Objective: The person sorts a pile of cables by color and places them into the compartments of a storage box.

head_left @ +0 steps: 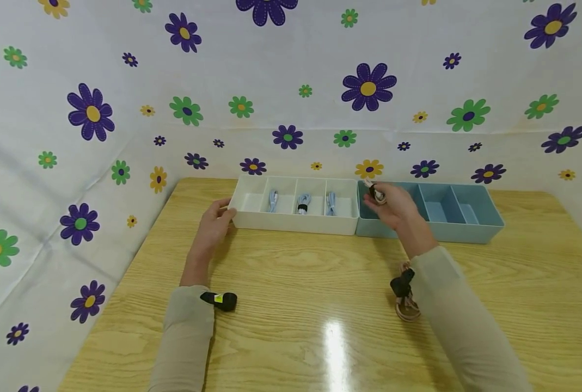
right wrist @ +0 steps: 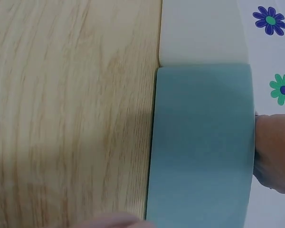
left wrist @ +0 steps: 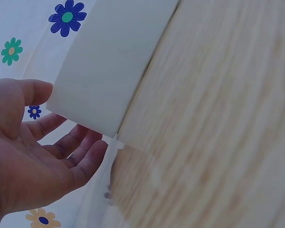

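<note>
My right hand (head_left: pixel 393 204) pinches a coiled white cable (head_left: pixel 380 197) with a black strap, over the left end of the blue divided box (head_left: pixel 462 231). In the right wrist view part of that hand (right wrist: pixel 275 152) shows beyond the box's upper edge, the cable mostly hidden. At the other end, my left hand (head_left: pixel 214 226) rests against the white divided box (head_left: pixel 291 222), thumb by its front corner and relaxed fingers along its end wall. Bundled light-blue cables (head_left: pixel 273 201) lie in several of the white box's compartments, one with a black strap.
Both boxes stand end to end near the back of the wooden table (head_left: pixel 281 283), in front of a flower-printed cloth (head_left: pixel 310 65). A pinkish coiled cable (head_left: pixel 408 313) lies on the table beneath my right forearm. Black cameras (head_left: pixel 226 301) sit on both wrists.
</note>
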Available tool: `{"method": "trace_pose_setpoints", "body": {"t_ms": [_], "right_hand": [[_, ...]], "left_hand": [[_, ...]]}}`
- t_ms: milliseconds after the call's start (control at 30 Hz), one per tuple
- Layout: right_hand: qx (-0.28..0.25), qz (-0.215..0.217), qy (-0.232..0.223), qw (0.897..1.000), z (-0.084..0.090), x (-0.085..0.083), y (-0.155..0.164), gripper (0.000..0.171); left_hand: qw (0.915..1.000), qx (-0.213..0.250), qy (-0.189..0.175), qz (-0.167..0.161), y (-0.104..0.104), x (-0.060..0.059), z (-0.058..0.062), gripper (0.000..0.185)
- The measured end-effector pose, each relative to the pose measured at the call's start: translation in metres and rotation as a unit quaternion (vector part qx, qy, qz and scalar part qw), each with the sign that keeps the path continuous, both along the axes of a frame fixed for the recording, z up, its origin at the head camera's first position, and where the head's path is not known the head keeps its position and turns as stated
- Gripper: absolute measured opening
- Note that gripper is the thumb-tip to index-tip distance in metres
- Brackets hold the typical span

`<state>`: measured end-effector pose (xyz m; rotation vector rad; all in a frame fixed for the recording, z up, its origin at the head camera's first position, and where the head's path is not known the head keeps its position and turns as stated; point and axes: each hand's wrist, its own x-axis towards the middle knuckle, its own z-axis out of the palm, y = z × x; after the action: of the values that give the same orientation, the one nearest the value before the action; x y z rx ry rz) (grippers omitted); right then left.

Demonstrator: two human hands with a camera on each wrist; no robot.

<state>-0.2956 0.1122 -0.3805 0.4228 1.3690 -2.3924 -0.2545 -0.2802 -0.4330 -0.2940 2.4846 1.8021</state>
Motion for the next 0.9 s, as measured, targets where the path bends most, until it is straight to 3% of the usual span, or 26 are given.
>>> {"method": "trace_pose_setpoints", "body": {"t_ms": [167, 467, 567, 900], "right_hand": [[-0.027, -0.006, -0.034, 0.999, 0.000, -0.003, -0.003, 0.056], [0.042, 0.033, -0.023, 0.998, 0.002, -0.007, -0.011, 0.057], [0.044, 0.036, -0.028, 0.998, 0.002, -0.009, -0.012, 0.058], [0.016, 0.002, -0.082, 0.996, 0.003, -0.014, -0.010, 0.059]], "left_hand": [[1.0000, -0.002, -0.003, 0.001, -0.001, 0.000, 0.000, 0.052], [1.0000, 0.003, -0.002, 0.001, -0.002, 0.000, -0.001, 0.051], [1.0000, 0.005, -0.003, 0.002, -0.002, -0.001, -0.001, 0.050], [1.0000, 0.004, 0.006, -0.005, 0.001, 0.001, 0.000, 0.051]]}}
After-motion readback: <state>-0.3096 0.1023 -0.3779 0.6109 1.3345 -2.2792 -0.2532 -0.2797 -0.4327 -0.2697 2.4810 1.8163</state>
